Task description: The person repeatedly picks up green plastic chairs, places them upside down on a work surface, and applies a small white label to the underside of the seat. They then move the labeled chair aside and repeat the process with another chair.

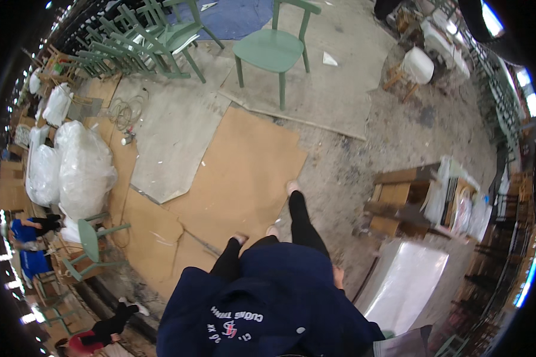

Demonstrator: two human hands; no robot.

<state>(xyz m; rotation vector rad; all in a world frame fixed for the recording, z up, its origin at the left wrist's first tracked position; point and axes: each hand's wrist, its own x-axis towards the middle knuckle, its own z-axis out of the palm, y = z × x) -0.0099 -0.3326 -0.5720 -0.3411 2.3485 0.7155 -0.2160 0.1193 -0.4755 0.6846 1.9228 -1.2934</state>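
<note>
My right hand [338, 276] hangs low beside my dark blue jacket [268, 303], just right of my black-trousered leg. Only a small part of it shows, and its fingers cannot be made out. My left hand is out of view. Nearest to the right hand is a long block wrapped in shiny clear film [408, 285]. Brown cardboard sheets [244, 166] lie on the floor in front of me. Beyond them stands a green wooden chair [271, 50] on a grey sheet.
Several green chairs [143, 44] crowd together at the far left. Bulky plastic-wrapped bundles [83, 169] and another green chair [92, 247] line the left side. Other people [104, 327] are at the lower left. At right are brown boxes [399, 199]; farther back, a white-seated chair [418, 65].
</note>
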